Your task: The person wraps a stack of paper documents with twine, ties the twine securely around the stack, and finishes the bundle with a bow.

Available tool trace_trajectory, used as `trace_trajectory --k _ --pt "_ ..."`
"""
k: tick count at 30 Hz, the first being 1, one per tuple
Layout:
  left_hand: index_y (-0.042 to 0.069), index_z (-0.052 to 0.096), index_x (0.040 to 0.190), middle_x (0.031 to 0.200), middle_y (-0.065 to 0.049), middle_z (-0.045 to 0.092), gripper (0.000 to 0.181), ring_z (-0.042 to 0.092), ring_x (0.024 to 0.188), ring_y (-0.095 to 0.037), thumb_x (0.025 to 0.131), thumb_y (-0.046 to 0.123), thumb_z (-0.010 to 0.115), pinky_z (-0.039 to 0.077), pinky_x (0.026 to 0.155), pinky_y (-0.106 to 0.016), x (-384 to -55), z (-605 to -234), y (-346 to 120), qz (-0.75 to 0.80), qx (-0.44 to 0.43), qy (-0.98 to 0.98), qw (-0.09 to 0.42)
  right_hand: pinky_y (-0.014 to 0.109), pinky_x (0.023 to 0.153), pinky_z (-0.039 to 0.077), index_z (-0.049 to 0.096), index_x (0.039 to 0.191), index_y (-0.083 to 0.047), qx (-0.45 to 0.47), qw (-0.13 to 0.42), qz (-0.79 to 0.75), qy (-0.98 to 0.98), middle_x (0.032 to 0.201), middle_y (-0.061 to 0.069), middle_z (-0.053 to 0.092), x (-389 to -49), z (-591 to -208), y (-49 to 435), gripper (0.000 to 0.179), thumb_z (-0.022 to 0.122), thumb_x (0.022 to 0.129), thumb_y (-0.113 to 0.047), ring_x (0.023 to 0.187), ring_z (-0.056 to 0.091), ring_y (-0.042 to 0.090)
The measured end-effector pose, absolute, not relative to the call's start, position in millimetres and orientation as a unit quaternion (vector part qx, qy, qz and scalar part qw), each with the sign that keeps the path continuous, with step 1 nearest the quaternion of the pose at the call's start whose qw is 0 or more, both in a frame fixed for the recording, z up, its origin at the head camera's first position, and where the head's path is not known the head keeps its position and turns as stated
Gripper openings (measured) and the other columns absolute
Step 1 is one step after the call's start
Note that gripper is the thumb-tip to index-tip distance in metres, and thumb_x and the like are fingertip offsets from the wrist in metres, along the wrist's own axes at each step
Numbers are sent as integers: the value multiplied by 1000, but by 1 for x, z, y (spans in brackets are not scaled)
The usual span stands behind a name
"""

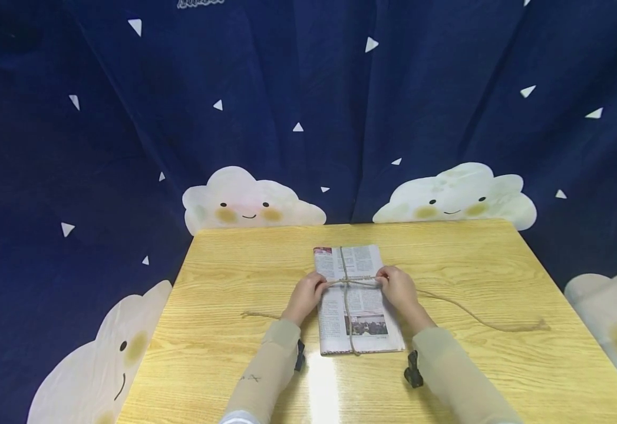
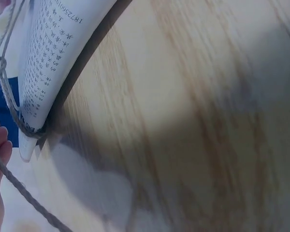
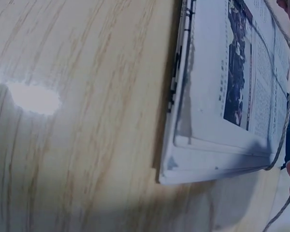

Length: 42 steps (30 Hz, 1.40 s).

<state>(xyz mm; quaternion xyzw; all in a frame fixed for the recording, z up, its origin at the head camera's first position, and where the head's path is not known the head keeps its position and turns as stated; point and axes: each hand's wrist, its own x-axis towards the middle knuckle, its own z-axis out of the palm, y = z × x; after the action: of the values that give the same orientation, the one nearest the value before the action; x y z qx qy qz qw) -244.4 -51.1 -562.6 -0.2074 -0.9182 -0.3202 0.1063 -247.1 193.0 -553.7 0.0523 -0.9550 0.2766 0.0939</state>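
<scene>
L. hand (image 1: 304, 294) and R. hand (image 1: 399, 288), fingers curled, each pinch a strand of twine (image 1: 346, 281) either side of its crossing, prob. for tension. Folded newspapers (image 1: 335, 321) lie under it, lower ctr. of frame, flat on wood-grain table (image 1: 228, 277), apparently for firm backing.

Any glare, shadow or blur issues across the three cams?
Head: white glare streak on the table, just below the newspaper, whose small print is unreadable; left wrist: broad soft shadow on the table, grain smeary, though some newspaper print is legible; right wrist: blown-out glare patch on the table at far left, shadow falling across the newspaper's lower right and the table beneath.
</scene>
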Motion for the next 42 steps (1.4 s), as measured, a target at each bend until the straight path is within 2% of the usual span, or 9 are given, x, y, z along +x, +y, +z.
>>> trace_trajectory --k 8,21,31,38,42 --pt "5 65 85 86 -5 63 8 61 79 -17 87 12 61 51 71 -27 -243 -564 -56 -323 -203 -920 93 41 67 47 63 78 -9 28 87 279 -956 81 7 65 -246 -561 195 8 65 84 -15 74 59 24" --pt "5 65 83 84 -5 64 7 60 78 -17 85 12 63 51 72 -28 -244 -576 -66 -329 -187 -921 95 38 64 45 63 81 -9 -21 30 290 -956 83 6 64 -247 -571 199 9 61 87 -16 71 56 21" --pt "3 65 84 84 -7 64 8 61 80 -19 85 11 63 51 72 -29 -244 -580 -73 -331 -183 -921 95 37 62 44 63 81 -7 -29 23 307 -951 78 6 62 -246 -574 202 10 62 86 -16 69 54 21" --pt "2 66 82 81 -7 63 6 61 78 -20 83 8 65 51 72 -31 -246 -576 -78 -332 -186 -917 120 41 70 45 62 81 -7 -24 26 323 -946 82 8 63 -249 -572 203 10 61 87 -14 74 55 24" --pt "2 66 81 82 -7 64 7 61 78 -20 84 8 65 51 73 -31 -247 -578 -79 -338 -185 -916 114 39 67 44 62 78 -8 -31 18 332 -943 77 5 62 -248 -570 201 10 62 86 -14 71 54 22"
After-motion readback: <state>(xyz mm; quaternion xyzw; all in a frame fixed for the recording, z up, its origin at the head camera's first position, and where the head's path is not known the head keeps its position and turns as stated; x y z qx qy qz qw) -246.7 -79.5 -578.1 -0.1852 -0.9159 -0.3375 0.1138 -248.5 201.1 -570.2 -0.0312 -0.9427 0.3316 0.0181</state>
